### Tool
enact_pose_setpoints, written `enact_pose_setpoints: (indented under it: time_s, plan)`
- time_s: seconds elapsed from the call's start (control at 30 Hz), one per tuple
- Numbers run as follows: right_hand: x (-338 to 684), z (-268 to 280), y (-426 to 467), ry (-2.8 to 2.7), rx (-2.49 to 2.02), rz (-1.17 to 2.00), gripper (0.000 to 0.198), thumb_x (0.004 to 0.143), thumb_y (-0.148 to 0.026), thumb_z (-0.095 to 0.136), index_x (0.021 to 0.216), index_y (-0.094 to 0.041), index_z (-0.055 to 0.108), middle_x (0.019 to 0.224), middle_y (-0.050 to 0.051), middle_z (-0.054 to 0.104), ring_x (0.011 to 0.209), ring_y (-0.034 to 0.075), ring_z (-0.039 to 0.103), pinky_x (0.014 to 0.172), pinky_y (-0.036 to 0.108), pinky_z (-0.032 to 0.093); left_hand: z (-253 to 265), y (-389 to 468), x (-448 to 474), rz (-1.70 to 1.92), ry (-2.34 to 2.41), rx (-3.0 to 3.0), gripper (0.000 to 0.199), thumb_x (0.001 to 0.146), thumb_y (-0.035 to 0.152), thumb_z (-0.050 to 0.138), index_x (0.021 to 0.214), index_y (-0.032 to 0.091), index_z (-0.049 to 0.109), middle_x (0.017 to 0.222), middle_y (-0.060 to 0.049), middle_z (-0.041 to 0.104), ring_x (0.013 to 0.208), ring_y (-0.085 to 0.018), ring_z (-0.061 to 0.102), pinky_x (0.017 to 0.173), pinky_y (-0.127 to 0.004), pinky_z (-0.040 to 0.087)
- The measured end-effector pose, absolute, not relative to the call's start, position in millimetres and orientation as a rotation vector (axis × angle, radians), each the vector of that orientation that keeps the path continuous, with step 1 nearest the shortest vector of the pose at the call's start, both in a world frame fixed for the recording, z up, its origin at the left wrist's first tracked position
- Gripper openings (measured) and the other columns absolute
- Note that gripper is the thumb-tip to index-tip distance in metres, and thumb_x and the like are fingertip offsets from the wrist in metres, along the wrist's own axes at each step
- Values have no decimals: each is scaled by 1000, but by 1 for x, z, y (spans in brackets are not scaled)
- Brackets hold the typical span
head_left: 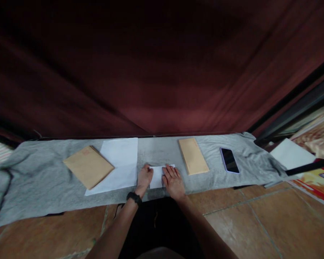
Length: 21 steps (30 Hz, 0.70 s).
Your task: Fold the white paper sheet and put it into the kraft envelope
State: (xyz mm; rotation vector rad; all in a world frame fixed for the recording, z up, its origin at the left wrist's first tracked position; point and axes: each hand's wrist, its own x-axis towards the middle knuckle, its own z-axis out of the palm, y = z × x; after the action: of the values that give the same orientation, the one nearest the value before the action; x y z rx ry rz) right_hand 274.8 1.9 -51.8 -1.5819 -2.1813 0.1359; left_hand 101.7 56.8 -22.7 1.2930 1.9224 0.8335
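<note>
A small folded sheet of white paper (156, 177) lies on the grey cloth in front of me. My left hand (145, 176), with a black band on its wrist, is closed at the paper's left edge, thumb and fingers curled on it. Flat over the right part of the paper rests my right hand (174, 181), its fingers stretched out and pressing down. To the left, larger white sheets (124, 158) lie partly under a stack of brown envelopes (89, 166). Right of my hands is another stack of brown envelopes (193, 156).
The grey cloth (37, 180) covers a long narrow surface against a dark red curtain (162, 90). A phone (230, 160) lies toward the right. Past the right end are a dark metal bar (299, 104) and a white sheet (292, 154). Tiled floor (232, 219) shows below.
</note>
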Motion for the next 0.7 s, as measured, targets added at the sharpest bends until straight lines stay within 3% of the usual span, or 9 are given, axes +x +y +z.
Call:
enact_pose_setpoints:
  time_s: [0.13,0.27,0.5,0.7]
  plan:
    - [274,-54,1,-2168,-1554,131,44,103,-28,43,146,-21,51,152,8,50,141,23,44,120,46,30,-23,45,103,879,1945,1325,19,80,14,55,96,19,65,68,-1,63,67,-20,64,71,-32,49]
    - [273,-54,0,-2143,-1588,140,44,103,-29,43,147,-21,49,153,7,49,142,24,44,120,47,29,-32,27,110,1082,1861,1463,34,83,13,48,113,19,63,99,-8,70,94,-23,68,91,-37,52]
    - [273,-54,0,-2118,-1622,137,46,103,-30,42,147,-18,49,151,10,51,143,25,42,120,47,28,-37,18,112,1140,1900,1607,35,88,16,46,118,20,64,116,-12,65,109,-26,64,103,-42,49]
    - [272,-56,-2,-2100,-1655,109,47,102,-26,41,148,-18,47,152,9,49,143,26,41,120,48,26,-47,-2,126,895,1727,2079,43,97,24,39,136,14,56,148,-15,51,140,-27,44,118,-46,36]
